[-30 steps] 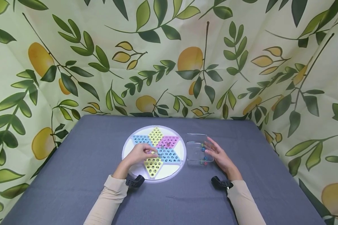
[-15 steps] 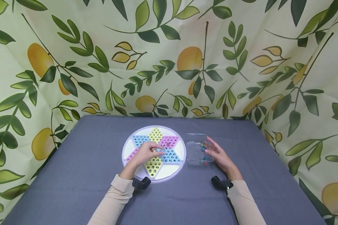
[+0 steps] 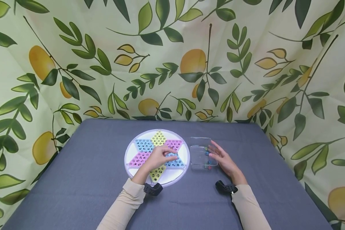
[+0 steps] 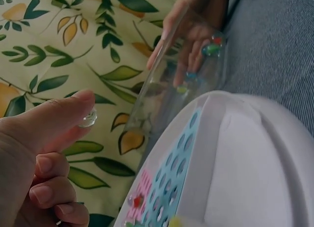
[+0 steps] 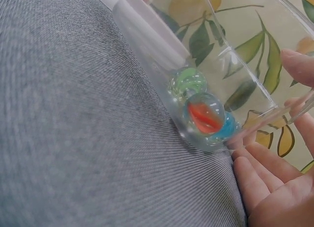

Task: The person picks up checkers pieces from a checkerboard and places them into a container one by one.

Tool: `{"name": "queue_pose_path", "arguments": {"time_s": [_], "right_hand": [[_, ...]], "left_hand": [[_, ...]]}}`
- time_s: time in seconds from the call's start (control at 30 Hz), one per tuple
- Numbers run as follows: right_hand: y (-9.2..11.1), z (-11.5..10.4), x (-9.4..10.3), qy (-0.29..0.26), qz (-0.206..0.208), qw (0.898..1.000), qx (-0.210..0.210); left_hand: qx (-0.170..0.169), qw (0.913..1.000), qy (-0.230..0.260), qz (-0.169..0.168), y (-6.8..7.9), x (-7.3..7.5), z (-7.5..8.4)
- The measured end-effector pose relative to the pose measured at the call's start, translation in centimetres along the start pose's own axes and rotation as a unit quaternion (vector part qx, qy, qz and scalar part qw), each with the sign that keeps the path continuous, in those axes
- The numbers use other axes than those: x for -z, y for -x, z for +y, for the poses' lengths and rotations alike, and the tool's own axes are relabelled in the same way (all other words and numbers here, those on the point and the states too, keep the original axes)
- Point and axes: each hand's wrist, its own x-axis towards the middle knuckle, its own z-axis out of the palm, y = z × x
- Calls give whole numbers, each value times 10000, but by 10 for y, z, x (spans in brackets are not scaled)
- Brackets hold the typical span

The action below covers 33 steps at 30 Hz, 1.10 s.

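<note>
My left hand (image 3: 160, 157) is over the round Chinese checkers board (image 3: 176, 175), in its right half. In the left wrist view its thumb and index finger pinch a clear glass marble (image 4: 89, 118), and the other fingers are curled. To the right of the board stands a clear plastic box (image 3: 196, 152) with several coloured marbles at its right side; a red-streaked marble (image 5: 205, 114) and a green marble (image 5: 189, 81) show up close. My right hand (image 3: 225, 160) rests at the box's right side, fingers loosely extended along the wall and thumb near the rim.
A grey cloth (image 3: 89, 166) covers the table, and a leaf-and-fruit patterned curtain (image 3: 172, 83) hangs behind it. A red-streaked marble (image 4: 136, 201) sits on the board's pink section. Black cameras are strapped to both wrists.
My left hand has moved right across the board, from near its centre toward the box, uncovering the left pink section. The right hand and the box have stayed in place.
</note>
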Motion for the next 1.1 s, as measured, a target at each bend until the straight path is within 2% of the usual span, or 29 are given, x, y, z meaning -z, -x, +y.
{"name": "queue_pose_path", "arguments": {"time_s": [0.3, 0.63, 1.1], "right_hand": [[1, 0, -2, 8, 53, 10000, -32], [1, 1, 0, 152, 61, 9999, -38], [0, 2, 0, 168, 103, 9998, -85]], "left_hand": [[-260, 9997, -26, 25, -9, -16, 9], [-279, 9995, 129, -54, -13, -28, 17], [-355, 9993, 81, 72, -18, -43, 21]]}}
